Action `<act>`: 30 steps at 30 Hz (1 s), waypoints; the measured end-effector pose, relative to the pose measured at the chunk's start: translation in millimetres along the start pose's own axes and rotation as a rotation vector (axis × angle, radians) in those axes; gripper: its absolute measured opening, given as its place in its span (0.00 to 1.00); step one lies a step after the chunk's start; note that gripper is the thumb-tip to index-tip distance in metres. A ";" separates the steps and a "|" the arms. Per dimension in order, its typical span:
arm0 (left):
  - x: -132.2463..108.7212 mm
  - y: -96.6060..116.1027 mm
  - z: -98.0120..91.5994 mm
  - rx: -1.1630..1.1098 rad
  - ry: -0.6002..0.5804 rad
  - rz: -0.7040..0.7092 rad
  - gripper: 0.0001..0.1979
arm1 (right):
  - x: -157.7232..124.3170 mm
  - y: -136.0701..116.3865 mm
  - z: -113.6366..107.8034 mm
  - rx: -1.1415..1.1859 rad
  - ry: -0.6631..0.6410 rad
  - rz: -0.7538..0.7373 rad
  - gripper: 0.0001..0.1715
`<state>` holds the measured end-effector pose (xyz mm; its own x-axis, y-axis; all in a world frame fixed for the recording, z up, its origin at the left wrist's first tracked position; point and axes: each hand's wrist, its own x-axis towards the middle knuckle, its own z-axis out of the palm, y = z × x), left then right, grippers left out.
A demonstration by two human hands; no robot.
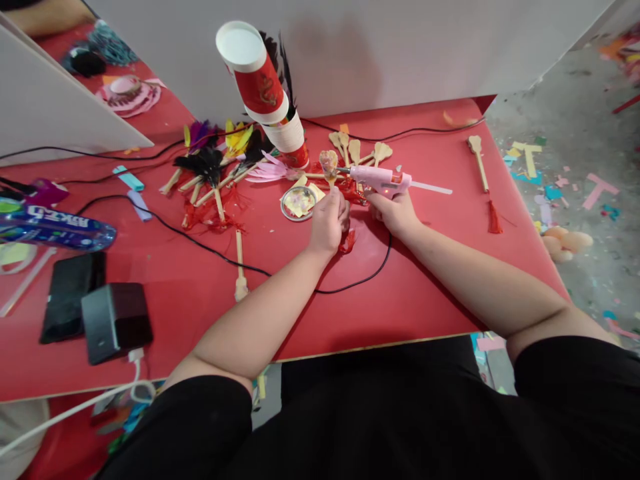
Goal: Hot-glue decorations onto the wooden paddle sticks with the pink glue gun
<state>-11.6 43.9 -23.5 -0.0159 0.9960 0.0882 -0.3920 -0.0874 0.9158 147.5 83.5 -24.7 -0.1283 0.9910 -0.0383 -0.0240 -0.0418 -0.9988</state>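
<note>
My left hand (pixel 329 220) is closed round the handle of a small wooden stick with a rounded head (pixel 329 164), held upright; a red tassel (pixel 347 241) hangs below that hand. In my right hand (pixel 395 212) is a pink hot glue gun (pixel 376 179), with a clear glue stick (pixel 433 189) jutting from its back. The gun's nozzle points left, at or very near the stick's head; whether they touch I cannot tell. Just left of the stick, a round tin (pixel 299 203) holds yellowish pieces. Behind my hands lie several plain wooden sticks (pixel 355 151).
Stacked paper cups (pixel 261 83) stand near the back panel. Feather-topped sticks (pixel 209 167) lie left of them. A tasselled stick (pixel 479 163) lies at right, another wooden stick (pixel 240 267) near my left forearm. A black cable (pixel 210 248) crosses the table; a bottle (pixel 60 225) and phone (pixel 70 293) are left.
</note>
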 end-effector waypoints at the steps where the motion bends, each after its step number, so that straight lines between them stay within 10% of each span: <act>1: 0.2 -0.9 0.0 0.001 0.002 0.007 0.41 | -0.1 -0.1 -0.1 -0.003 -0.002 -0.002 0.27; 30: -2.1 7.8 5.5 -0.030 0.046 -0.060 0.42 | -0.8 -3.0 2.7 0.050 0.020 -0.015 0.19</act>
<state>-9.6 41.1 -14.4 -0.0335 0.9993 0.0152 -0.4205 -0.0279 0.9069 145.0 82.4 -21.6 -0.1073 0.9939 -0.0250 -0.0758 -0.0332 -0.9966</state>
